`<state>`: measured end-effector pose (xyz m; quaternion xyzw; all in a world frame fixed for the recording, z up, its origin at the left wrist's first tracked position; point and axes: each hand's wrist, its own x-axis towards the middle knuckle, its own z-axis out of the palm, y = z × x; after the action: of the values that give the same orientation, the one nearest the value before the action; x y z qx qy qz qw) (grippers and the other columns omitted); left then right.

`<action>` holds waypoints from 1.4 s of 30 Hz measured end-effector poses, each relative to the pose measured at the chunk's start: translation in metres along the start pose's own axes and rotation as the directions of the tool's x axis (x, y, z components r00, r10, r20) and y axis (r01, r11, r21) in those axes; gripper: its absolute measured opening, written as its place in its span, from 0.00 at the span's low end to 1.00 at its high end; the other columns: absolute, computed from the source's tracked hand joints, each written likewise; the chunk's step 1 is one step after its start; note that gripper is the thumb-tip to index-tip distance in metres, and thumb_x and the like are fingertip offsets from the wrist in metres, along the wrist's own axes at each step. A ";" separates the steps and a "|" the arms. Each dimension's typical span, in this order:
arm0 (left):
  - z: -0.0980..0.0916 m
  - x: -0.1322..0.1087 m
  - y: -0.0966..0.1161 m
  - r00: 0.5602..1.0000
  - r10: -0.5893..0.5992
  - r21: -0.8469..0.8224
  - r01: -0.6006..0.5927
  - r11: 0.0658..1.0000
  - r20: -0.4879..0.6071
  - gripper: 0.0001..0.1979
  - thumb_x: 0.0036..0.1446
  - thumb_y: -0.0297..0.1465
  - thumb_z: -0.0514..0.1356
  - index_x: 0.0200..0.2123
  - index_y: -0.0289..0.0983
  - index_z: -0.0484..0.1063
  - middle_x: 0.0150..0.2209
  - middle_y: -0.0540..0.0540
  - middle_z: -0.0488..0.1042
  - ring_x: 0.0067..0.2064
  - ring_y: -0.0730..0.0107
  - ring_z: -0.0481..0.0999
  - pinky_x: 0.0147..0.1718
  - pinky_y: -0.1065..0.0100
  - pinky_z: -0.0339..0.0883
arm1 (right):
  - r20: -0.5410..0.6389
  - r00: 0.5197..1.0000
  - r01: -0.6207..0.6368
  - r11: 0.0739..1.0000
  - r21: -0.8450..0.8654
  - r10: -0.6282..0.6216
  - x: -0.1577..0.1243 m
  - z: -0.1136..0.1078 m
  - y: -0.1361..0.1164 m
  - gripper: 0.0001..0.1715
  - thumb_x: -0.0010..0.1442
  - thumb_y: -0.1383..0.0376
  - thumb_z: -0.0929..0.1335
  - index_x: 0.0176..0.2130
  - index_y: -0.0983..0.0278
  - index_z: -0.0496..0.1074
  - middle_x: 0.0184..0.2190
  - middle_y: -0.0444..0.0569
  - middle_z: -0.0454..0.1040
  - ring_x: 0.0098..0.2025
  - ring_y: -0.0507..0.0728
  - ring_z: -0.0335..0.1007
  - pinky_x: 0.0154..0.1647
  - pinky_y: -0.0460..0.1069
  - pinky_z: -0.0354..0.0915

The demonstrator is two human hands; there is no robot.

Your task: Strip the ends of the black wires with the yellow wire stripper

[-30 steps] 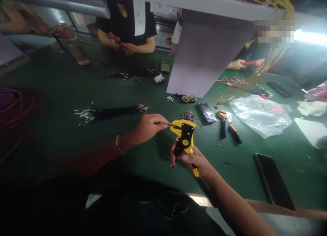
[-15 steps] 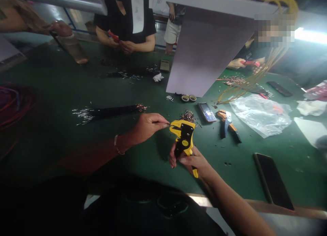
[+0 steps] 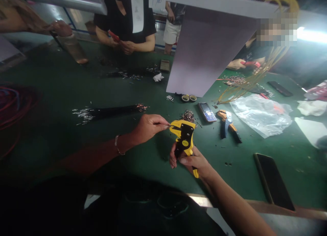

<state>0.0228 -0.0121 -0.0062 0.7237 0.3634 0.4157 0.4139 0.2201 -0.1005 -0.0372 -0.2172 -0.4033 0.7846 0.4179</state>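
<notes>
Yellow-and-black hand tool (image 3: 185, 135), near centre; right hand (image 3: 196, 161), fingers clamped round its handles. Left hand (image 3: 149, 128), just left: fingers pinched together on a thin dark wire (image 3: 170, 125) at the jaws; best held straight, steady. Farther: clippings heap (image 3: 188, 115); left, black wire bundle (image 3: 114, 112).

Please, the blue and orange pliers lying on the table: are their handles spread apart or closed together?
Spread apart: the blue handle and orange-black handle diverge, with green table showing between them.
</notes>
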 end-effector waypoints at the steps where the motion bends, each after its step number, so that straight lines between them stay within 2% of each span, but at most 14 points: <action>1: 0.000 0.000 0.000 1.000 0.009 -0.006 -0.009 1.000 0.002 0.02 0.51 0.26 0.65 0.29 0.35 0.79 0.31 0.46 0.80 0.33 0.71 0.78 0.35 0.71 0.73 | 0.000 1.000 -0.002 1.000 0.002 0.002 0.000 0.000 0.000 0.19 0.48 0.63 0.75 0.40 0.68 0.72 0.27 0.48 0.72 0.28 0.55 0.68 0.31 0.54 0.67; 17: 0.000 -0.001 -0.004 0.999 0.040 -0.009 -0.039 0.999 0.021 0.02 0.51 0.25 0.64 0.28 0.36 0.79 0.30 0.46 0.80 0.33 0.72 0.78 0.35 0.70 0.73 | -0.015 0.999 -0.037 0.998 0.051 0.038 -0.003 0.001 0.004 0.16 0.48 0.64 0.76 0.36 0.67 0.72 0.24 0.45 0.71 0.23 0.52 0.65 0.26 0.51 0.65; 25: -0.001 0.000 -0.003 0.998 0.047 0.019 -0.048 0.999 0.040 0.03 0.50 0.23 0.64 0.28 0.35 0.79 0.30 0.45 0.80 0.32 0.71 0.78 0.34 0.71 0.72 | -0.070 0.995 -0.061 0.994 0.090 0.067 -0.008 -0.003 0.013 0.10 0.49 0.70 0.74 0.33 0.68 0.71 0.20 0.42 0.69 0.19 0.50 0.63 0.21 0.48 0.62; 31: -0.001 0.002 -0.010 0.996 0.074 0.065 -0.077 0.995 0.048 0.03 0.50 0.24 0.64 0.27 0.36 0.80 0.29 0.46 0.80 0.32 0.71 0.78 0.34 0.70 0.72 | -0.161 0.983 -0.074 0.995 0.066 0.084 -0.009 0.000 0.015 0.10 0.46 0.73 0.72 0.31 0.66 0.70 0.22 0.42 0.70 0.18 0.48 0.60 0.18 0.46 0.59; 37: -0.002 0.006 -0.020 0.996 -0.045 0.086 0.039 0.995 0.071 0.04 0.51 0.26 0.64 0.30 0.36 0.80 0.26 0.48 0.79 0.28 0.73 0.76 0.29 0.73 0.69 | -0.228 0.971 -0.067 0.997 0.041 0.075 -0.008 -0.001 0.014 0.09 0.44 0.72 0.71 0.29 0.66 0.69 0.20 0.41 0.69 0.16 0.47 0.58 0.15 0.45 0.58; 42: -0.003 0.009 -0.018 0.988 -0.105 0.066 0.098 0.993 0.112 0.06 0.53 0.28 0.62 0.31 0.35 0.80 0.21 0.50 0.75 0.25 0.75 0.73 0.27 0.74 0.65 | -0.258 0.962 -0.084 0.996 0.009 0.084 -0.006 -0.002 0.014 0.10 0.43 0.73 0.71 0.29 0.66 0.68 0.17 0.39 0.67 0.15 0.47 0.57 0.15 0.45 0.58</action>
<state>0.0202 0.0034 -0.0193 0.7393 0.3877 0.3407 0.4326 0.2183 -0.1088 -0.0499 -0.3349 -0.3366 0.7661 0.4331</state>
